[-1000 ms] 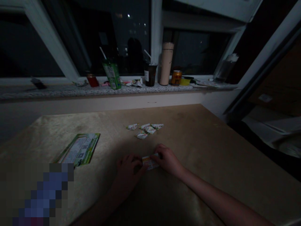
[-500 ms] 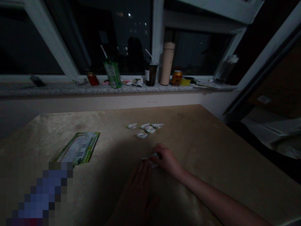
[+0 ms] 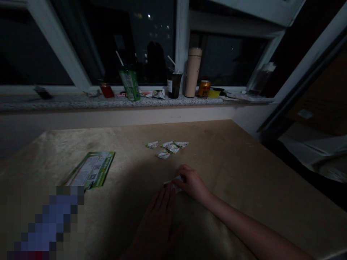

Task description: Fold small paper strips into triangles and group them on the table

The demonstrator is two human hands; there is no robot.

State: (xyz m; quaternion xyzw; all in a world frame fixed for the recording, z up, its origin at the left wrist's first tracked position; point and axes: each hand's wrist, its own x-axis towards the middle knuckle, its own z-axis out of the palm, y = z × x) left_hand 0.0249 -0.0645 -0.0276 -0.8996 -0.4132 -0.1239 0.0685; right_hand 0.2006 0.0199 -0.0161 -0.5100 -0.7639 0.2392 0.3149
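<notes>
Much of the paper [image 3: 178, 188] is covered — left fingers [image 3: 170, 198] flat, right fingers [image 3: 185, 168] holding its end.

Head camera looks down across the table [image 3: 238, 162]

Desk [image 3: 230, 162] before me: dull tan-brown, faintly blotched. Under my right hand [image 3: 192, 182], toward the near edge: whitish paper [image 3: 177, 183]. Toward the far edge, I note folded pieces [image 3: 173, 148], white with green touches. Toward the left edge: printed card [image 3: 101, 169], green border, pale panel, dark code squares.
</notes>
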